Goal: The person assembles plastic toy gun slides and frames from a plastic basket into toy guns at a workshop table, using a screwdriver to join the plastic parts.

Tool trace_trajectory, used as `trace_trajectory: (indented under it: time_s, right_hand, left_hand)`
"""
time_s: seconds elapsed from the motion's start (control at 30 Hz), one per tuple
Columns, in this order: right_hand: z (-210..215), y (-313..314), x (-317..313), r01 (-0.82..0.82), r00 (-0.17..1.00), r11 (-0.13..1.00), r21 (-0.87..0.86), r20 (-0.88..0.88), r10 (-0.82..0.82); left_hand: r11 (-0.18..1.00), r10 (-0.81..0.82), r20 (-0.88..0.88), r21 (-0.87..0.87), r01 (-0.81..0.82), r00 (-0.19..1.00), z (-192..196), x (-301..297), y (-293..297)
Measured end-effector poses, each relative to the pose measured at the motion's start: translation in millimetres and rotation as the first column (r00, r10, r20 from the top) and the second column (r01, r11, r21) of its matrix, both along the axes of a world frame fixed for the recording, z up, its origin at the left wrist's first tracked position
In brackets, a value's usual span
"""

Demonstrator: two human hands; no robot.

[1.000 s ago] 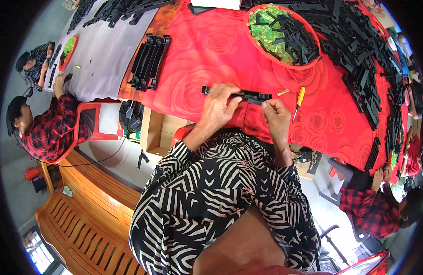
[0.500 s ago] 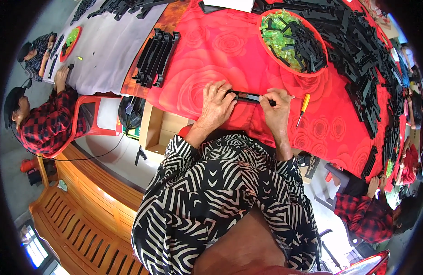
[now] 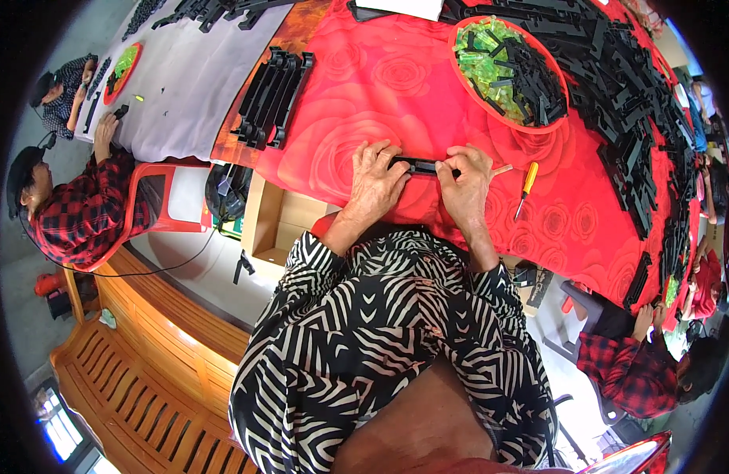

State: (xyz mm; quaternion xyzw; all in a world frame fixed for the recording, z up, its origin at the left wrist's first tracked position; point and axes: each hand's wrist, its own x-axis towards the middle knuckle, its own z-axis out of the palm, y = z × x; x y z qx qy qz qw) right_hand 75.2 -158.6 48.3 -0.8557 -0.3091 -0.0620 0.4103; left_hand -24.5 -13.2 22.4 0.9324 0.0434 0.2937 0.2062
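A long black plastic part (image 3: 421, 166) lies crosswise on the red cloth in front of me. My left hand (image 3: 375, 178) is closed on its left end, the fingers curled over it. The fingers of my right hand (image 3: 465, 183) are bent and pressed on the part towards its right end. A screwdriver with a yellow handle (image 3: 529, 178) lies to the right of my right hand. Beyond my hands stands a red-rimmed round basket (image 3: 565, 101) with yellow-green clear pieces and small black pieces in it.
Long black parts (image 3: 274, 96) are lined up at the left table edge. A big pile of black parts (image 3: 617, 103) covers the right side. An open cardboard box (image 3: 261, 217) is below the table's edge. Co-workers in checked shirts (image 3: 92, 207) sit left and right.
My right hand has shifted slightly left along the black part, and its fingers now press on it nearer the middle. My left hand stays at the left end.
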Motion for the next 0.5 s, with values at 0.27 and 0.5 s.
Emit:
trace_trajectory:
  time_s: [0.27, 0.5]
  right_hand:
    - [-1.4, 3.4, 1.8, 0.003, 1.0, 0.999, -0.046, 0.017, -0.002]
    - [-2.6, 6.9, 2.8, 0.044, 0.999, 0.997, -0.07, 0.015, -0.043]
  left_hand:
    - [0.999, -0.022, -0.001, -0.028, 0.022, 1.0, -0.4, 0.2, 0.1]
    - [0.999, -0.029, -0.011, -0.028, 0.029, 1.0, 1.1, 0.5, -0.2]
